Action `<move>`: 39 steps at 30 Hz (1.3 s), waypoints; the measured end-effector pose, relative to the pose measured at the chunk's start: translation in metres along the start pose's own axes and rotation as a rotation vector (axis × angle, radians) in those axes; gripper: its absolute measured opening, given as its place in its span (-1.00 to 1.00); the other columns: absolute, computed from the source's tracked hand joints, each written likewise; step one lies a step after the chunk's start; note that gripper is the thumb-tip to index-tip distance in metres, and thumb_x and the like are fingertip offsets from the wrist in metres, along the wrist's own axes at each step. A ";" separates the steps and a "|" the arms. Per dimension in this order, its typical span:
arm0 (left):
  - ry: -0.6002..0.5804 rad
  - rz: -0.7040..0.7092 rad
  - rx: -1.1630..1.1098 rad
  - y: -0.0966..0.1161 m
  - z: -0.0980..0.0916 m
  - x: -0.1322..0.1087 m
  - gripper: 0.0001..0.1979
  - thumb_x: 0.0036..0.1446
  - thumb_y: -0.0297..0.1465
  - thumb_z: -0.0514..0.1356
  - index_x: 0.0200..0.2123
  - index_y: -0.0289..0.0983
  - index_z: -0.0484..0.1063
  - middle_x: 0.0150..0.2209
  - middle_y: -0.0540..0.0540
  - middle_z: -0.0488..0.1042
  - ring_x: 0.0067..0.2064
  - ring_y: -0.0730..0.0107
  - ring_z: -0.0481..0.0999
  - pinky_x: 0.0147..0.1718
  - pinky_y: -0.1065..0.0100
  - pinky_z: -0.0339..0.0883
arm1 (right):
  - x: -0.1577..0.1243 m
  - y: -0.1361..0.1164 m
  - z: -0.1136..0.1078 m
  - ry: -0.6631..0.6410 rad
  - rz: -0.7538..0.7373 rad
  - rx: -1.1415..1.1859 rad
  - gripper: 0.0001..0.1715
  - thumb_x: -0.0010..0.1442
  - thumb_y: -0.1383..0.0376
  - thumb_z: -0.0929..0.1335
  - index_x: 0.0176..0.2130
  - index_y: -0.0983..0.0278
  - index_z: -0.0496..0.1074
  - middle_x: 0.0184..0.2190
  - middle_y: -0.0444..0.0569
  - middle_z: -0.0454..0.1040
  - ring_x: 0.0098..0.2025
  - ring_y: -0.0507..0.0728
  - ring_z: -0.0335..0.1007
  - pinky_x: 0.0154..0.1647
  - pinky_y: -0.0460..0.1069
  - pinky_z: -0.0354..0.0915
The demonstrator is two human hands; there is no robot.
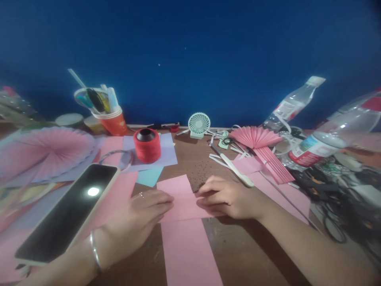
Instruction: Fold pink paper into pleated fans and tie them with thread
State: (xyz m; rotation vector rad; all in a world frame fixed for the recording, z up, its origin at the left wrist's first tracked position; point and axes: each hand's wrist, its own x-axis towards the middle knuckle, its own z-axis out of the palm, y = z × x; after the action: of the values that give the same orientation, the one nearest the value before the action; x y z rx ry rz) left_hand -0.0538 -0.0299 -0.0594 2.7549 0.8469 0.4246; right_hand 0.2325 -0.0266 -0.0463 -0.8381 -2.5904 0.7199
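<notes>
Both grips, left hand [145,212] and right hand [230,196], have bent fingers nearly closed at the ends of the crosswise pink paper [182,207]; whether they pinch or merely press, I cannot tell. It lies between them on the surface [247,258], over a lengthwise strip [190,254]. Uneven pressure could skew or crease it. Dark specks [204,169] just beyond might smudge it. A careless right wrist could knock the knife [236,171] nearby.
</notes>
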 end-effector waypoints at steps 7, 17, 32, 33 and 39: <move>-0.010 -0.014 0.016 -0.002 0.000 0.000 -0.66 0.12 -0.53 0.01 -0.06 -0.15 0.35 -0.04 0.01 0.40 -0.01 0.38 0.35 -0.03 0.31 0.28 | 0.000 0.001 -0.001 -0.007 0.004 0.043 -0.70 0.10 0.33 0.34 -0.11 0.22 0.43 -0.10 -0.05 0.39 -0.12 0.05 0.18 -0.09 -0.03 0.19; -0.030 0.009 0.050 -0.001 -0.001 0.002 -0.65 0.12 -0.56 -0.02 -0.06 -0.20 0.35 -0.04 -0.02 0.39 -0.01 0.38 0.34 -0.04 0.32 0.29 | -0.002 0.007 0.003 -0.017 -0.045 -0.006 -0.65 0.17 0.42 0.25 -0.05 0.19 0.38 -0.07 -0.04 0.38 -0.10 0.08 0.18 -0.09 0.01 0.18; -0.139 -0.019 0.018 0.010 -0.012 0.010 -0.55 -0.02 -0.68 -0.06 -0.08 -0.26 0.33 -0.06 -0.08 0.41 -0.04 0.34 0.37 -0.07 0.26 0.29 | 0.014 -0.026 0.022 -0.028 -0.037 -0.287 -0.47 0.20 0.45 0.14 0.16 0.23 0.08 0.09 -0.02 0.23 0.06 0.13 0.07 0.00 0.07 0.10; -0.152 -0.014 0.010 0.009 -0.013 0.010 -0.53 -0.04 -0.69 -0.06 -0.07 -0.26 0.32 -0.04 -0.08 0.40 -0.03 0.35 0.36 -0.06 0.26 0.28 | 0.014 -0.027 0.023 -0.043 -0.040 -0.296 -0.41 0.20 0.46 0.14 0.19 0.20 0.00 0.13 -0.04 0.18 0.08 0.13 0.03 0.01 0.08 0.09; -0.242 -0.066 -0.010 0.001 -0.016 0.010 -0.56 0.01 -0.67 -0.06 -0.07 -0.29 0.35 -0.01 -0.08 0.38 0.01 0.36 0.33 -0.01 0.28 0.25 | 0.015 -0.027 0.022 -0.128 -0.012 -0.325 -0.37 0.19 0.44 0.15 0.21 0.16 -0.07 0.17 -0.08 0.11 0.09 0.15 0.01 -0.01 0.09 0.08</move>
State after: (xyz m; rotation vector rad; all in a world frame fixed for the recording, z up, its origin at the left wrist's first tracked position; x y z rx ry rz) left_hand -0.0508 -0.0226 -0.0418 2.6880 0.8676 0.0802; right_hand 0.1987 -0.0440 -0.0466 -0.8924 -2.8728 0.3624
